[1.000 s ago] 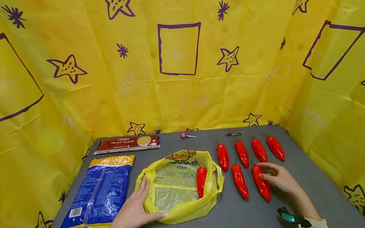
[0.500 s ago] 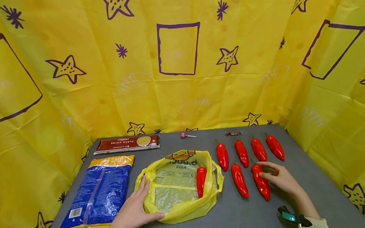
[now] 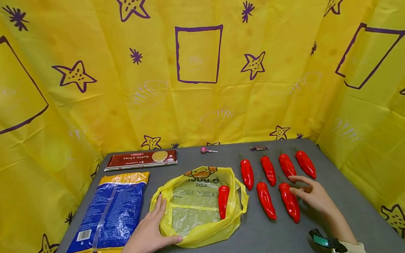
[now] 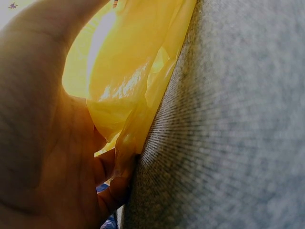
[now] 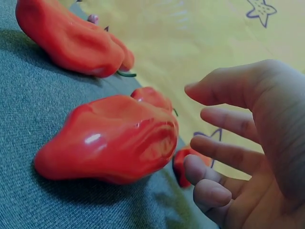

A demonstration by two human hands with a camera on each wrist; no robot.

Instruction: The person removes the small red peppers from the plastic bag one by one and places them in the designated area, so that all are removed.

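My left hand (image 3: 149,231) lies against the near left side of a yellow plastic bag (image 3: 209,234), thumb spread from the fingers, which touch its rim. The bag stands with its mouth wide; one red pepper (image 3: 223,202) leans inside at the right. In the left wrist view, the yellow plastic (image 4: 128,62) lies beside the palm. My right hand (image 3: 312,195) hovers just right of the nearest right red pepper (image 3: 290,202), fingers loosely bent and holding nothing. The right wrist view has a gap between these fingers and the glossy pepper (image 5: 109,140).
More red peppers lie on the grey table: one (image 3: 266,200) in the front row, several behind, such as this pepper (image 3: 247,174). A blue packet (image 3: 107,213) and a spaghetti pack (image 3: 142,160) lie left. A lollipop (image 3: 204,150) and wrapped candy (image 3: 259,148) lie at the back.
The right hand's fingers have come off the front right pepper and shifted slightly right. That pepper stays on the table; the left hand and bag have not moved.
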